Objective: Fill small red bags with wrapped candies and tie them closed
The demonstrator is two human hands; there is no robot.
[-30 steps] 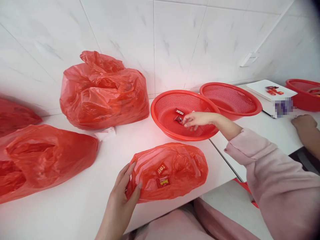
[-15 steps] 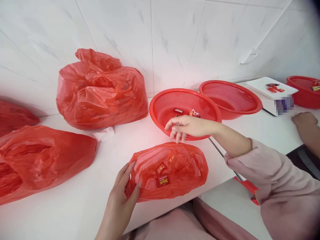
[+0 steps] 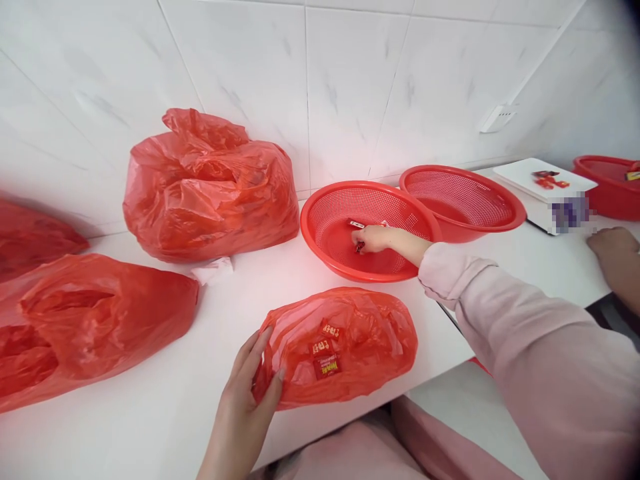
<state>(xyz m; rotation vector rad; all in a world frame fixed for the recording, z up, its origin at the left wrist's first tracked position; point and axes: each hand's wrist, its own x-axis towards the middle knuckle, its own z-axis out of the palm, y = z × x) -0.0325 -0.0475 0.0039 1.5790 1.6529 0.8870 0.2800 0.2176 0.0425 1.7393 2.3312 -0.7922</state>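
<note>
My left hand (image 3: 247,400) grips the open edge of a small red plastic bag (image 3: 345,343) lying on the white table near the front edge; small red packets show through it. My right hand (image 3: 373,239) reaches into the nearer red perforated basket (image 3: 330,223) with its fingers closed round a small dark red packet at the bottom. Another small packet (image 3: 356,224) lies in the basket just behind the hand.
A second red basket (image 3: 463,200) stands behind the first. A large stuffed red bag (image 3: 210,190) sits against the tiled wall and more red bags (image 3: 100,313) lie at left. At right are a white scale (image 3: 545,183), another red basket (image 3: 607,187) and another person's hand (image 3: 615,250).
My right hand was in the basket, drew back over the small bag with fingers spread, and is now back in the basket, pinching a packet. The left hand has stayed on the bag.
</note>
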